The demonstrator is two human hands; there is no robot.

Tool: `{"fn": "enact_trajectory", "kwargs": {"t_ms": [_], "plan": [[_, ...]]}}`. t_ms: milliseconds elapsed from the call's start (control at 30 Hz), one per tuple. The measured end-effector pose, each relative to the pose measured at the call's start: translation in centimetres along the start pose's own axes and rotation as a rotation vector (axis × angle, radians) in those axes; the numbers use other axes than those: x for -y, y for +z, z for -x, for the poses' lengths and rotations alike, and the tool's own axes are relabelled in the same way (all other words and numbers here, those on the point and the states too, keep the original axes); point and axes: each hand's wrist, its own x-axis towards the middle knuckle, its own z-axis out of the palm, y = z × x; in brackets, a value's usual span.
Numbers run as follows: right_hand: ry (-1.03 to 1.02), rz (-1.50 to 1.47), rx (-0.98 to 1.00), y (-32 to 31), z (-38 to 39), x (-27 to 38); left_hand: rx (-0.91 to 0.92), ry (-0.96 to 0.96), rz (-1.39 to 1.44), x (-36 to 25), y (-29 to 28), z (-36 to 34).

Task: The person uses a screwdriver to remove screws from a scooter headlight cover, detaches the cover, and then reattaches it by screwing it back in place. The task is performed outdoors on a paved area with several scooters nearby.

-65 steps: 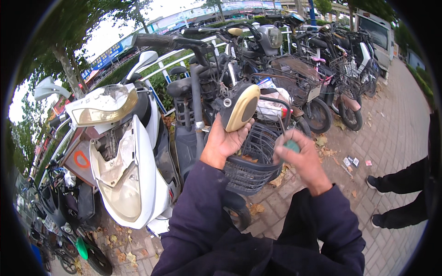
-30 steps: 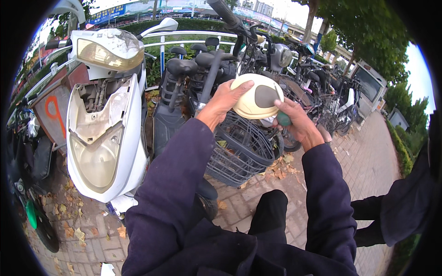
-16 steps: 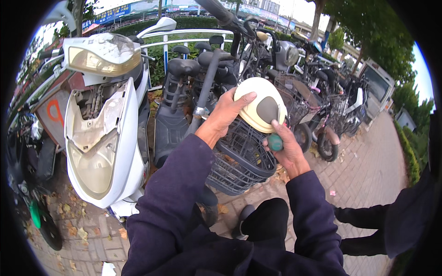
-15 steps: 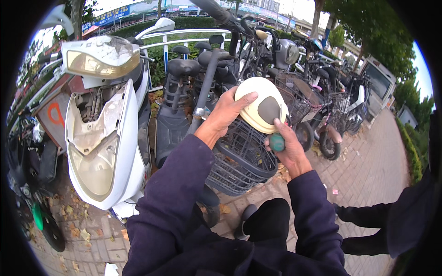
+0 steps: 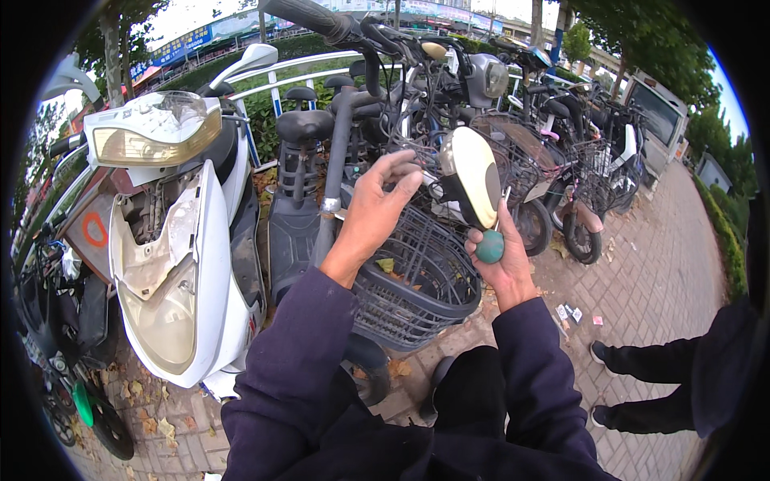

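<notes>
A headlight unit (image 5: 475, 168) with a cream cover, a brown oval patch and a dark side shows edge-on above the black wire basket (image 5: 417, 280). My right hand (image 5: 509, 264) is closed round a short screwdriver (image 5: 488, 247) with a round green handle, its thin shaft pointing up beside the headlight. The right thumb is at the headlight's lower edge; whether it also grips it, I cannot tell. My left hand (image 5: 375, 210) is open, off to the left of the headlight, fingers apart and holding nothing. Loose wires (image 5: 417, 132) hang behind.
A white scooter (image 5: 180, 272) with its front panel open stands on the left. A thick grey steering column (image 5: 337, 160) rises beside my left hand. Several parked bikes (image 5: 581, 188) line the right. A person's legs (image 5: 650, 385) are at lower right on the brick pavement (image 5: 642, 276).
My left hand has let go of the headlight and moved left, its fingers apart. The headlight has turned from face-up to edge-on. The view has shifted slightly.
</notes>
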Motion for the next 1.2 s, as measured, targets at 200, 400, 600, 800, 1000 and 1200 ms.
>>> {"fn": "enact_trajectory", "kwargs": {"t_ms": [200, 400, 600, 800, 1000, 1200], "plan": [[0.045, -0.101, 0.021, 0.4, -0.3, -1.1, 0.236, 0.056, -0.149, 0.6, 0.3, 0.9], [0.085, -0.195, -0.001, 0.0, 0.5, -1.9, 0.102, -0.253, 0.309, 1.3, 2.1, 1.0], [0.104, -0.277, -0.007, -0.3, 0.4, -2.7, 0.064, -0.325, 0.342, 2.3, 2.9, 1.7], [0.155, -0.231, 0.082, -1.2, 0.6, -1.7, 0.126, -0.100, -0.159, 1.5, 2.5, 1.6], [0.152, -0.259, 0.089, -1.1, 0.6, -1.7, 0.243, -0.098, -0.369, -0.3, 1.0, 2.0], [0.130, -0.281, 0.027, -1.7, -0.1, -1.1, -0.359, 0.072, -0.385, -1.1, -1.8, 11.7]]}}
